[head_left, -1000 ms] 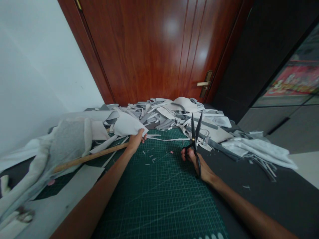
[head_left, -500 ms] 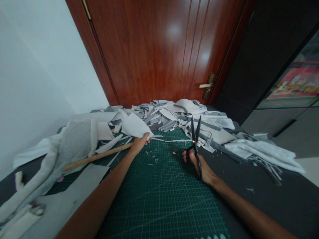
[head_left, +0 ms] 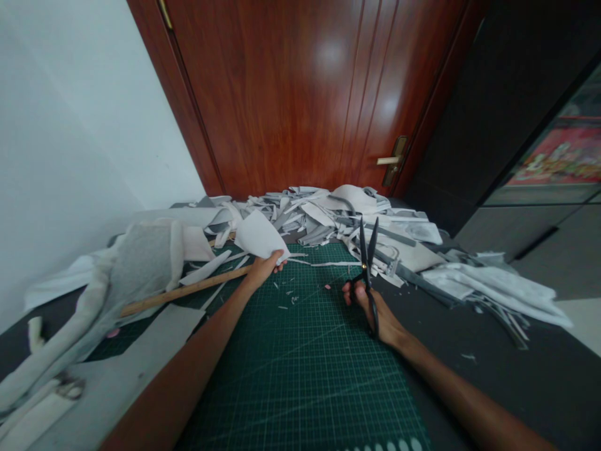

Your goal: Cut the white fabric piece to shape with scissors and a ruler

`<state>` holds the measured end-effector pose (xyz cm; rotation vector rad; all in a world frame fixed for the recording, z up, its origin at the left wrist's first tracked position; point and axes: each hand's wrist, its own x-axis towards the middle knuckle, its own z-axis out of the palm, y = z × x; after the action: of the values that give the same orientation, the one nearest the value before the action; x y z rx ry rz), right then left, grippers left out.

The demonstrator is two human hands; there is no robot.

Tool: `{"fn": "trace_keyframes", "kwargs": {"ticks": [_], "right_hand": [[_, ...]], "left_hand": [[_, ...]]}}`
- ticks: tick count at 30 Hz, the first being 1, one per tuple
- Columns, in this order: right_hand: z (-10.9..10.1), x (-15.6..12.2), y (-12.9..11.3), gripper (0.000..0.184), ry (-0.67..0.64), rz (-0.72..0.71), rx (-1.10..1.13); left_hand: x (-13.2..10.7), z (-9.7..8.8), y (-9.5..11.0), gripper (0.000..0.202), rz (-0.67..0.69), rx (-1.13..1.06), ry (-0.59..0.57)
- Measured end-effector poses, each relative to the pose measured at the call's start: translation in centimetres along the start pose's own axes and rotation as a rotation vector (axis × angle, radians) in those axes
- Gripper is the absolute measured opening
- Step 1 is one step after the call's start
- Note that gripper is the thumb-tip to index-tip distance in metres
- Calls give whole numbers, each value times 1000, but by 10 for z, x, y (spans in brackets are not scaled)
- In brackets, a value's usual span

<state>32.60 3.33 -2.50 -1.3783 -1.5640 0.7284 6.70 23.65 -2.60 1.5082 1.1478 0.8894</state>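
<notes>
A white piece of sheet material (head_left: pixel 261 235), fabric or paper, is pinched at its lower right corner by my left hand (head_left: pixel 268 268). It tilts up above the far left part of the green cutting mat (head_left: pixel 305 363). My right hand (head_left: pixel 370 305) grips black scissors (head_left: pixel 367 266) by the handles, with the blades spread apart and pointing away from me. Between the hands, thin white strips (head_left: pixel 333 264) and small snippets (head_left: pixel 293 297) lie on the mat. The scissors are apart from the sheet.
A heap of grey and white scraps (head_left: pixel 310 216) lines the far edge before a wooden door (head_left: pixel 291 94). A wooden stick (head_left: pixel 188 291) and a fuzzy grey-white bundle (head_left: pixel 145 260) lie on the left. More white scraps (head_left: pixel 493 285) lie on the right, near a dark cabinet (head_left: pixel 451 125).
The white sheet in my left hand has tilted slightly and shifted a little to the right. My right hand and the spread scissors have stayed nearly in place.
</notes>
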Motion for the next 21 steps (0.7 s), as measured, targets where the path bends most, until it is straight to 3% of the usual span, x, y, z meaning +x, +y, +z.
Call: {"fn": "trace_keyframes", "kwargs": {"ticks": [5,8,21], "right_hand": [[0,-1,0,70,-7,-23,-16],[0,-2,3,67,-14,-3,-27],[-1,-1,13,65,-37,-1,32]], "left_hand": [[0,1,1,28,45,45,13],[-2,2,2,35,78,86,13],[-7,7,8,27,143,151,-29]]}}
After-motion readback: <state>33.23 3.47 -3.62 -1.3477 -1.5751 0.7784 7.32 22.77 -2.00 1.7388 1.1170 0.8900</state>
